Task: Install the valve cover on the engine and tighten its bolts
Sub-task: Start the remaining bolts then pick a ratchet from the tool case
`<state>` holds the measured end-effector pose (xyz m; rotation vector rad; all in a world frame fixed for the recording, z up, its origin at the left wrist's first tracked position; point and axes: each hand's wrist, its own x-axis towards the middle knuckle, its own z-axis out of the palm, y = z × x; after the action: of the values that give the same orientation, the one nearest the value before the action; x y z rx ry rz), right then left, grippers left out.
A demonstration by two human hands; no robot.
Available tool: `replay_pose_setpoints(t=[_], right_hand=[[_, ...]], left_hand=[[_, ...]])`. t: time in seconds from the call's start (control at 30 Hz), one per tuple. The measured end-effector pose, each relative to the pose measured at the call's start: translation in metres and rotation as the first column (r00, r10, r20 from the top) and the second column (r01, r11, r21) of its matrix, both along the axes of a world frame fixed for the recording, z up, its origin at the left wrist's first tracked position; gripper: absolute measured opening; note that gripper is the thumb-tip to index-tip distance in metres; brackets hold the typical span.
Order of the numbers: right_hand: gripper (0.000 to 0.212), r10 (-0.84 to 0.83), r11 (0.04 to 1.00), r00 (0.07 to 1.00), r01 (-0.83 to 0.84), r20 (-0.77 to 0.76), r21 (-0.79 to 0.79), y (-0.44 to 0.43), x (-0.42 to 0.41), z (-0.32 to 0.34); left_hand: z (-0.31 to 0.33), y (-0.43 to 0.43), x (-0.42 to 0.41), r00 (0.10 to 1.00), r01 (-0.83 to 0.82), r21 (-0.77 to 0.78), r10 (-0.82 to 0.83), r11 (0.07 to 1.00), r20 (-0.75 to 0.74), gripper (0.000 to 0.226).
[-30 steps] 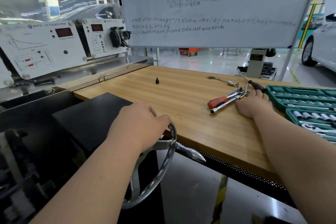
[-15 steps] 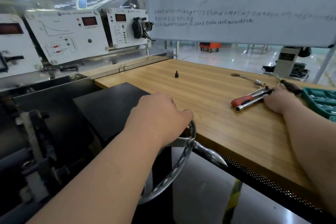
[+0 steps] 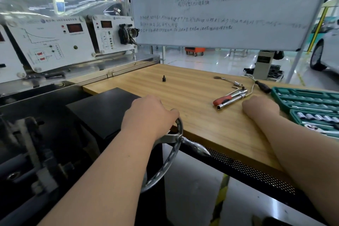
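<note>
My left hand (image 3: 148,115) grips the top of a metal handwheel (image 3: 165,167), whose spindle handle (image 3: 196,147) sticks out to the right. The dark engine (image 3: 36,152) sits low at the left, blurred. My right hand (image 3: 260,106) rests on the wooden table (image 3: 183,90), just right of a red-handled ratchet (image 3: 222,99) and a chrome extension bar (image 3: 231,101), and holds nothing. A small black bolt-like part (image 3: 163,78) stands alone further back. No valve cover shows.
An open green socket set (image 3: 308,104) lies at the right edge of the table, with a black-handled tool (image 3: 263,86) behind it. A whiteboard (image 3: 220,5) stands behind the table. White instrument panels (image 3: 55,42) line the left. A black block (image 3: 102,108) sits beside the wheel.
The view swung left and then partly back. My left hand stays on the handwheel and my right hand stays on the table by the tools.
</note>
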<state>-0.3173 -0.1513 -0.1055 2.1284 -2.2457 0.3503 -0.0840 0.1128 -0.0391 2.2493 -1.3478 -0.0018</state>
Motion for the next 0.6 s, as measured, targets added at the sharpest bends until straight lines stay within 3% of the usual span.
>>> replay_pose_setpoints(t=[0.4, 0.47, 0.53, 0.6], right_hand=[[0.030, 0.250, 0.965, 0.951, -0.261, -0.183, -0.040, 0.062, 0.015, -0.003], [0.035, 0.237, 0.969, 0.968, -0.242, -0.079, -0.056, 0.072, 0.018, -0.005], [0.043, 0.182, 0.980, 0.972, -0.167, 0.147, -0.112, 0.083, 0.014, -0.007], [0.041, 0.127, 0.991, 0.844, -0.093, 0.521, -0.092, 0.102, 0.016, 0.003]], left_hand=[[-0.001, 0.010, -0.006, 0.999, 0.000, -0.022, 0.001, 1.000, 0.037, 0.031], [-0.007, 0.023, -0.007, 0.997, 0.019, -0.054, -0.015, 0.998, 0.080, 0.026], [-0.021, 0.041, -0.008, 0.987, 0.053, -0.155, -0.029, 0.986, 0.156, 0.027], [-0.034, 0.063, -0.007, 0.995, 0.059, -0.305, -0.030, 0.950, 0.099, 0.036]])
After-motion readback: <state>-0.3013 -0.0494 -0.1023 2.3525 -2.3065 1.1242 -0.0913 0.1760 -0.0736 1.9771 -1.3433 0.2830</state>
